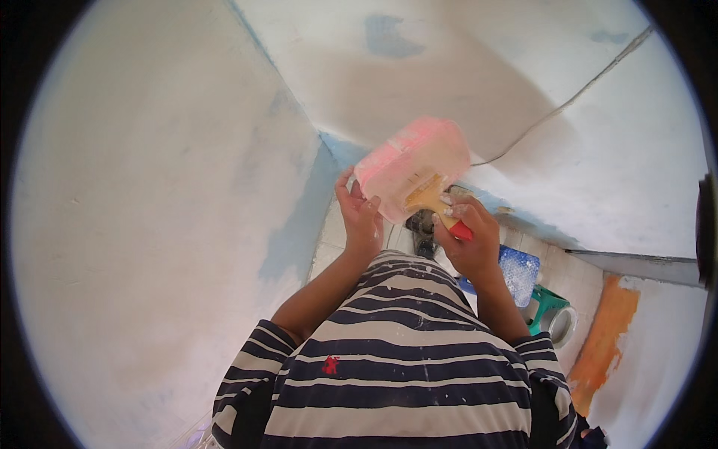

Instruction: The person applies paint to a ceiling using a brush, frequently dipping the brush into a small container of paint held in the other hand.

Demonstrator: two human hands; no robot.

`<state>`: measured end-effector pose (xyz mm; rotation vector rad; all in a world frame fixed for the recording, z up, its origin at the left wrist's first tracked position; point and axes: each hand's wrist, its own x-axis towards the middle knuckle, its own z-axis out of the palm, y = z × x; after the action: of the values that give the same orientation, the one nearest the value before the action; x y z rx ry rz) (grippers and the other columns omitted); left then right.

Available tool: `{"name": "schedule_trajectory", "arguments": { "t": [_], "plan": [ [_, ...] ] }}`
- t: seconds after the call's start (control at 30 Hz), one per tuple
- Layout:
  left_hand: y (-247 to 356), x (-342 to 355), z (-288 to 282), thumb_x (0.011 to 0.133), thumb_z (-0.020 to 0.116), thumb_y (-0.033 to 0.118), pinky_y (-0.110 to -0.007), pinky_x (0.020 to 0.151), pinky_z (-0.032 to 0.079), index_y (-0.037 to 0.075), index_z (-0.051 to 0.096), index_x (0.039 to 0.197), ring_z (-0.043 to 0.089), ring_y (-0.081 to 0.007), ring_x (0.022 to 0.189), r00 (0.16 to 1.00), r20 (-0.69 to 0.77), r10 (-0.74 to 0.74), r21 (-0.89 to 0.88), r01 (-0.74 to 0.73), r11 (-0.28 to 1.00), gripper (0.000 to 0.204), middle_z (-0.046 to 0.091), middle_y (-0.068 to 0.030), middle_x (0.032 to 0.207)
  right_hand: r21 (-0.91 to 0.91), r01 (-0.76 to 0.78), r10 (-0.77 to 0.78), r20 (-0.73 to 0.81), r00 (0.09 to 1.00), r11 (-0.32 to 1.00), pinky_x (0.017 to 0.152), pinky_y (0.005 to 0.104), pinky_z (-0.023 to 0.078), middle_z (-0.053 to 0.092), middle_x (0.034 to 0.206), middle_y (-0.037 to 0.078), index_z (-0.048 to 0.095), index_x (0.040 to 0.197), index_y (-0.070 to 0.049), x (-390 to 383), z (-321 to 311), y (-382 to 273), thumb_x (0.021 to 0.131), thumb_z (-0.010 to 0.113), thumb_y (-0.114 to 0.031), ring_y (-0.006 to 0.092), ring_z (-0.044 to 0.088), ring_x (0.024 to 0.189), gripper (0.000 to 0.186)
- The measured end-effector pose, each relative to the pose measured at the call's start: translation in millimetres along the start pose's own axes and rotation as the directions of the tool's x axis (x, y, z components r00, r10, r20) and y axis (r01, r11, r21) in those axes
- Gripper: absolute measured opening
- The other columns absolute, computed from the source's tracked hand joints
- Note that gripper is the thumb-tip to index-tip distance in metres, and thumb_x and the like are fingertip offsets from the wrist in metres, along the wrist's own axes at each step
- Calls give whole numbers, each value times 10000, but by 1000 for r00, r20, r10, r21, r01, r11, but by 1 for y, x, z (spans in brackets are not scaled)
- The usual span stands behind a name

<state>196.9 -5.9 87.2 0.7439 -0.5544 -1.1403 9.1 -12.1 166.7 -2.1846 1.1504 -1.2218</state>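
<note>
My left hand (360,211) grips the near left side of a pink plastic tub (389,153), tilted up in front of me. Whitish paste coats its inside. In my right hand (473,238) is a putty knife with a flared yellow wooden handle (430,196) and a red end. Its wide end lies against the tub's inside; the blade is hard to make out against the paste. White smears mark the fingers of my right hand.
Pale, patchily coated walls (172,165) meet in a corner ahead, with bluish areas low down. A cable (568,101) runs along the right wall. Below stand a blue-and-white stool top (518,271) and a green object (548,308). An orange strip (607,340) lies further right.
</note>
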Motion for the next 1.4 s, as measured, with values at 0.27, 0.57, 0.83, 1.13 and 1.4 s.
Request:
{"name": "schedule_trajectory", "arguments": {
  "t": [0.27, 0.57, 0.83, 1.13, 1.4],
  "plan": [
    [47, 8, -57, 842, 574, 64, -382, 1083, 381, 92, 165, 1457, 456, -235, 1294, 999, 37, 12, -88, -8, 996, 739, 445, -166, 1391, 69, 47, -43, -63, 997, 997, 754, 399, 537, 665, 1030, 171, 549, 861, -33, -1, 72, -40, 735, 772, -32, 364, 661, 903, 256],
    [78, -5, -93, 800, 553, 19, -399, 1104, 358, 107, 163, 1461, 453, -248, 1292, 999, 39, 27, -6, -27, 1000, 773, 437, -168, 1375, 58, 66, -61, -82, 995, 996, 761, 384, 546, 668, 1034, 175, 548, 863, -36, -14, 100, -73, 732, 769, -18, 355, 676, 920, 258],
    [56, 1, -94, 844, 497, 14, -412, 1115, 345, 112, 172, 1461, 435, -255, 1305, 999, 9, 51, 35, -52, 998, 703, 418, -167, 1382, 286, -141, 189, -150, 970, 948, 812, 371, 567, 664, 1049, 175, 544, 923, -46, -17, 81, -51, 787, 756, 23, 302, 688, 969, 262],
    [35, 39, -91, 959, 551, 125, -235, 731, 393, 161, 250, 1424, 422, -72, 831, 910, -383, -156, -32, 155, 987, 555, 539, 8, 1183, 821, -139, 567, -250, 785, 554, 849, 384, 611, 644, 1056, 187, 539, 1125, 60, 45, 26, 31, 971, 586, -106, 339, 684, 989, 231],
    [18, 41, -99, 937, 594, 200, -272, 626, 388, 154, 274, 1410, 395, -77, 724, 851, -506, -139, 26, 176, 984, 573, 532, 16, 1044, 930, 23, 481, -210, 851, 366, 874, 428, 605, 636, 1014, 146, 527, 1087, 20, 122, 34, 86, 973, 562, -77, 355, 683, 991, 153]
  ]
}}
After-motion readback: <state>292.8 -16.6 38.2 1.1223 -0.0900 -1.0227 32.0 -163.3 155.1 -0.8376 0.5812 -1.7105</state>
